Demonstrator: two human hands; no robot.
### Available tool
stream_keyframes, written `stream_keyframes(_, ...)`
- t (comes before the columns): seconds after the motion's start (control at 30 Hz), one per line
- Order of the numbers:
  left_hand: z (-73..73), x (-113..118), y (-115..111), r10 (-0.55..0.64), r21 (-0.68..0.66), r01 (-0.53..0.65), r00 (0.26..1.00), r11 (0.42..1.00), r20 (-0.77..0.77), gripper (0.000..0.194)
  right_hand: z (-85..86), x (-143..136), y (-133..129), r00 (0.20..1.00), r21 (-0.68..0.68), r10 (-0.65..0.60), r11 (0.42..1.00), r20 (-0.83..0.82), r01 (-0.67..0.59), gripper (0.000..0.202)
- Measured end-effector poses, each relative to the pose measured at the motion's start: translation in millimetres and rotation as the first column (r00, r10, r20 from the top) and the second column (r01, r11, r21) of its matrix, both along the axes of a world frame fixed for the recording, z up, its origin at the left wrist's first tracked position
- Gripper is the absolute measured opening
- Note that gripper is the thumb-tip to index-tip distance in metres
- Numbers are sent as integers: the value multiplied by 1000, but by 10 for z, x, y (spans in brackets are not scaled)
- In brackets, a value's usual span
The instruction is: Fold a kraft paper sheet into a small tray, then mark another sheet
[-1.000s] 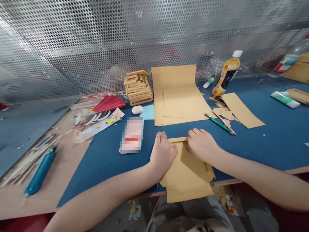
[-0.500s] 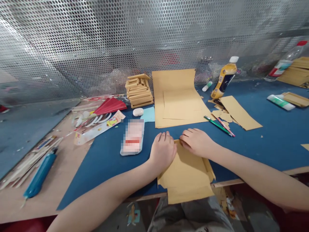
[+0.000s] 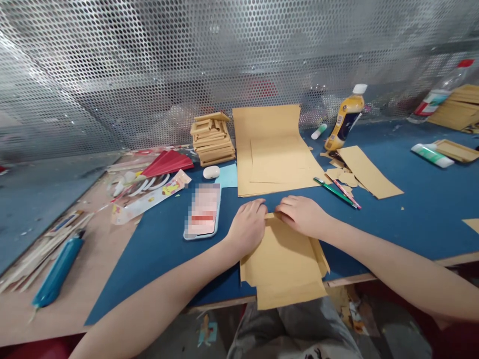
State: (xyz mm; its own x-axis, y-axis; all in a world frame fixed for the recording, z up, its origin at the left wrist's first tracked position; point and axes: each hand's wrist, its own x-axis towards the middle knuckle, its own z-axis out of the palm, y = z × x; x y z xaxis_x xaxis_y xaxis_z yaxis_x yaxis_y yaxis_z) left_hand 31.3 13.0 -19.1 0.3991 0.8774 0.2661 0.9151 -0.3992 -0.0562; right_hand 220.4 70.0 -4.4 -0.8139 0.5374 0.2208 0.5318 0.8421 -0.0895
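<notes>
A piece of brown kraft paper (image 3: 286, 264) with folded-up side edges lies at the table's front edge, its near flap hanging over. My left hand (image 3: 249, 224) grips its far left corner, fingers curled over the far edge. At the far right of that same edge, my right hand (image 3: 301, 214) pinches the folded strip, fingertips bent down. The undersides of both hands' fingers are hidden. Just beyond the hands is a stack of larger kraft sheets (image 3: 269, 119), with a smaller sheet (image 3: 279, 159) on top.
Left of my hands are a phone (image 3: 204, 212), a white earphone case (image 3: 211, 172) and a pile of folded paper frames (image 3: 213, 144). A green pen (image 3: 335, 192), paper scraps (image 3: 346, 177) and a yellow drink bottle (image 3: 345, 119) stand to the right. A blue tool (image 3: 60, 269) lies far left.
Both hands remain on the far edge of the kraft paper, with a small shift of the fingers along the fold. The whole view has moved slightly.
</notes>
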Motion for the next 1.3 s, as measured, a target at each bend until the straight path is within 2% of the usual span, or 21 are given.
stream_keyframes(0.47,64,148,-208,-70,51,81,979,995,-192,33,-11,-52,-176,981,179,38,981,188,-73,10)
stream_keyframes(0.9,-16,238,-269,-76,-5,77,965,997,-252,40,80,-59,-359,968,147,47,985,247,-86,22)
stream_keyframes(1.0,1,272,-307,-33,3,36,956,999,-293,43,99,-67,-419,967,154,-12,988,255,-28,19)
stream_keyframes(1.17,34,314,-389,127,16,-130,928,991,-351,57,153,-19,-478,933,169,-186,976,308,139,18)
stream_keyframes(1.3,53,321,-425,235,24,-245,894,969,-382,62,196,37,-449,914,154,-250,965,319,210,18)
